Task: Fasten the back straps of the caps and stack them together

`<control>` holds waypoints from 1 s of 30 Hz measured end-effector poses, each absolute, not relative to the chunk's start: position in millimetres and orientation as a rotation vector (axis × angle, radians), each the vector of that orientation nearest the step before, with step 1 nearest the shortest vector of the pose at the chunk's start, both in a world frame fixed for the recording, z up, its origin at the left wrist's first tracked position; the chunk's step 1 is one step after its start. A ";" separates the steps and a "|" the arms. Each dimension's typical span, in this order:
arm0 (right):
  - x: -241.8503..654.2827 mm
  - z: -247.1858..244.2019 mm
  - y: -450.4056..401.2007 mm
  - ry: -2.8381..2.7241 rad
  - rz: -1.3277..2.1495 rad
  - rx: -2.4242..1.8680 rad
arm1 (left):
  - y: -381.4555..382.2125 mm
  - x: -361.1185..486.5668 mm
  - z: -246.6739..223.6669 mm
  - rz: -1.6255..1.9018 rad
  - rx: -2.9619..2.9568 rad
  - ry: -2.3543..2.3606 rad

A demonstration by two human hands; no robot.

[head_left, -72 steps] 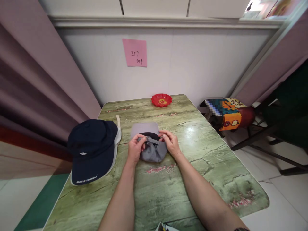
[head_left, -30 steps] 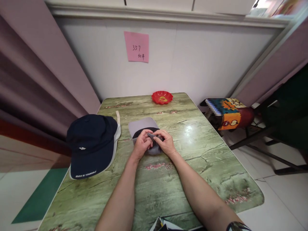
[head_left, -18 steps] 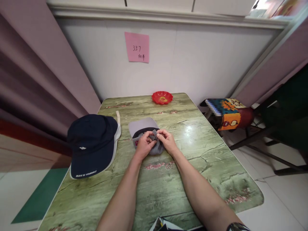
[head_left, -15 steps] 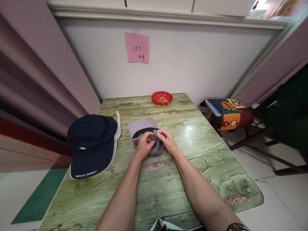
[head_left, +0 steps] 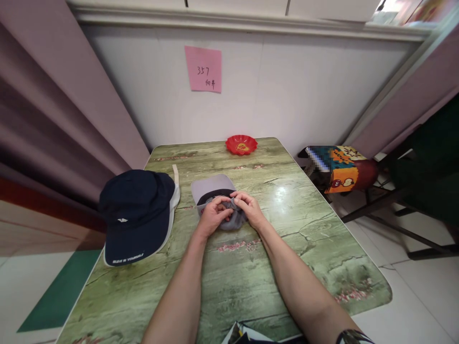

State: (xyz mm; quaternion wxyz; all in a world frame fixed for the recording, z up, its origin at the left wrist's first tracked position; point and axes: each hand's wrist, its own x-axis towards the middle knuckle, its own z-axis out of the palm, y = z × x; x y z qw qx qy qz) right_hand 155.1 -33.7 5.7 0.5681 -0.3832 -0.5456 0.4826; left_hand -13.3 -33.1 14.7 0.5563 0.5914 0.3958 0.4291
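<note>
Grey cap (head_left: 215, 184) lying upside down at mid-table, brim pointing toward the far wall, crown bunched under both hands. Left hand (head_left: 212, 217) closed on the near left part of the crown, fingertips pinching the fabric at the rear opening. Right hand (head_left: 250, 210) closed likewise on the near right part, thumb and fingers pinched on the same stretch of grey strap; fingertips of the two hands nearly touching each other. Exact hold on the strap partly hidden by the fingers. Dark inner band of the cap visible just beyond the knuckles.

Green wood-pattern table (head_left: 294, 224) bearing all items. Navy cap (head_left: 136, 215) with white trim resting well left of the grey cap, apart from it, small white print along its near edge. Red dish (head_left: 241, 144) standing at the far table edge, near the wall. Pink note (head_left: 202, 69) stuck to the wall above, handwritten "357" legible. Printed paper (head_left: 244, 335) at the near table edge, cut off by the frame
</note>
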 end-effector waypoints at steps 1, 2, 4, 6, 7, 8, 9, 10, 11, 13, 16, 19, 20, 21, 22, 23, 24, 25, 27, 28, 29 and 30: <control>155.2 5.5 -33.7 -1.271 1.148 -0.900 | -33.2 -13.5 15.0 1.010 1.394 0.928; 155.3 5.2 -33.7 -1.262 1.160 -0.899 | -33.2 -13.5 15.1 1.009 1.394 0.924; 155.6 4.5 -33.5 -1.248 1.179 -0.895 | -33.1 -12.9 14.6 1.018 1.402 0.929; 155.8 3.4 -33.2 -1.237 1.190 -0.890 | -33.0 -11.7 13.6 1.037 1.418 0.938; 155.9 2.8 -33.0 -1.234 1.194 -0.887 | -33.0 -11.1 13.0 1.048 1.428 0.943; 156.1 2.3 -32.9 -1.233 1.196 -0.885 | -33.1 -10.5 12.6 1.060 1.438 0.947; 156.2 1.9 -32.7 -1.235 1.199 -0.883 | -33.2 -10.1 12.3 1.071 1.446 0.949; 156.4 1.6 -32.7 -1.239 1.199 -0.880 | -33.4 -9.7 12.2 1.082 1.452 0.951; 156.5 1.5 -32.6 -1.246 1.201 -0.877 | -33.6 -9.3 12.3 1.092 1.458 0.952; 156.8 1.9 -32.8 -1.257 1.202 -0.866 | -33.9 -8.8 12.9 1.111 1.471 0.953; 157.1 3.8 -33.5 -1.270 1.197 -0.852 | -34.0 -7.7 14.5 1.146 1.493 0.953; 157.1 6.3 -34.3 -1.294 1.181 -0.848 | -33.7 -6.6 15.9 1.181 1.515 0.955; 157.0 7.1 -34.4 -1.300 1.179 -0.847 | -33.7 -6.3 16.1 1.189 1.520 0.959; 157.0 7.7 -34.6 -1.303 1.178 -0.846 | -33.7 -6.1 16.3 1.194 1.522 0.965; 157.0 8.1 -34.6 -1.303 1.180 -0.845 | -33.7 -6.1 16.3 1.197 1.522 0.971; 156.9 8.4 -34.6 -1.304 1.184 -0.843 | -33.8 -6.1 16.2 1.198 1.520 0.978; 156.8 8.5 -34.5 -1.305 1.189 -0.842 | -33.8 -6.2 16.1 1.198 1.517 0.982; 156.7 8.5 -34.5 -1.305 1.195 -0.841 | -33.8 -6.5 15.8 1.198 1.515 0.985; 156.4 8.3 -34.4 -1.302 1.206 -0.841 | -33.8 -7.2 15.0 1.194 1.512 0.987; 156.2 8.1 -34.4 -1.297 1.214 -0.841 | -33.6 -7.7 14.5 1.191 1.512 0.986; 155.9 8.0 -34.4 -1.288 1.221 -0.841 | -33.5 -8.1 14.0 1.186 1.514 0.985; 155.7 7.9 -34.5 -1.281 1.228 -0.841 | -33.2 -8.6 13.4 1.181 1.515 0.984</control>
